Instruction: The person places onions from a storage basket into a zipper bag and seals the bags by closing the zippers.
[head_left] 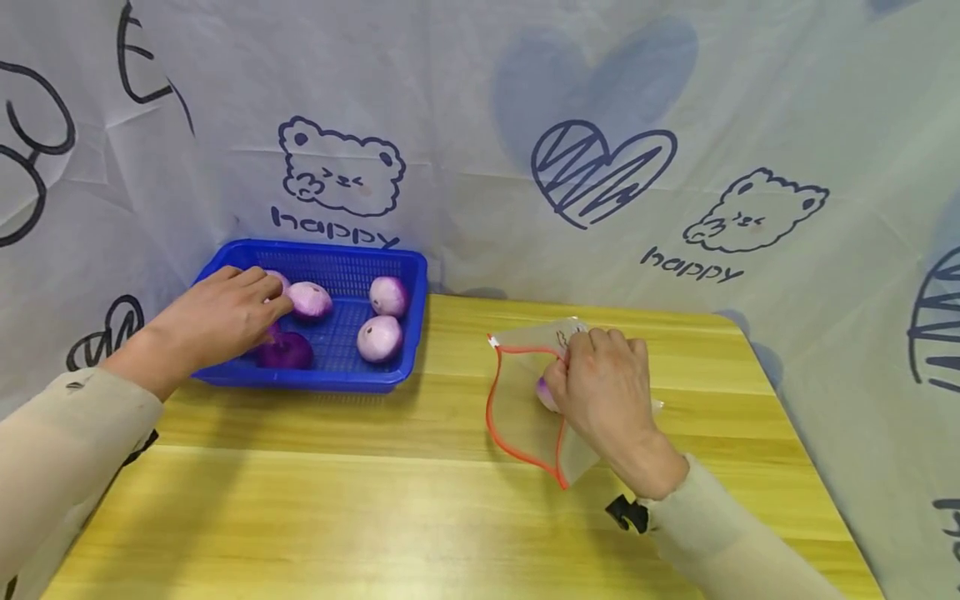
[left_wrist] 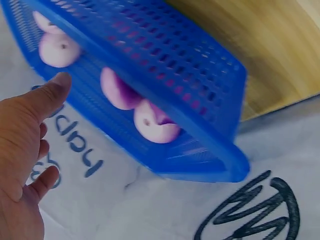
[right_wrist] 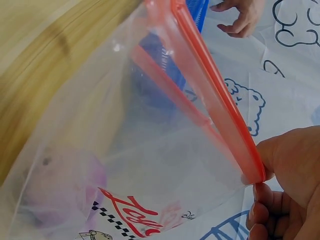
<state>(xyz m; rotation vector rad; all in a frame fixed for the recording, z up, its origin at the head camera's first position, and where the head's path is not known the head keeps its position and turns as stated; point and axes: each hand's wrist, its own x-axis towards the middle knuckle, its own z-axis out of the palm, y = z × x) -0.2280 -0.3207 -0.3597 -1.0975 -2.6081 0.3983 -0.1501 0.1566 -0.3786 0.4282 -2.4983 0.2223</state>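
Note:
In the head view my left hand [head_left: 225, 317] hangs over the left side of a blue plastic basket [head_left: 408, 354]. Its fingers are loosely bent and hold nothing; the left wrist view shows the thumb [left_wrist: 57, 90] apart from the fingers. Pale purple onions [head_left: 380, 339] and a darker onion [head_left: 285, 351] lie in the basket, some partly hidden by that hand. With thumb and fingers, my right hand [head_left: 611, 400] pinches the red-edged rim of a clear zip bag [right_wrist: 165, 150]. Its mouth gapes toward the basket. Inside the bag sits one onion [right_wrist: 65, 185], blurred through the plastic.
A yellow wood-grain table [head_left: 360, 508] carries the basket and the bag. Behind and along the sides hangs a pale cloth [head_left: 465, 125] with drawn hearts and bears, close to the basket's back edge.

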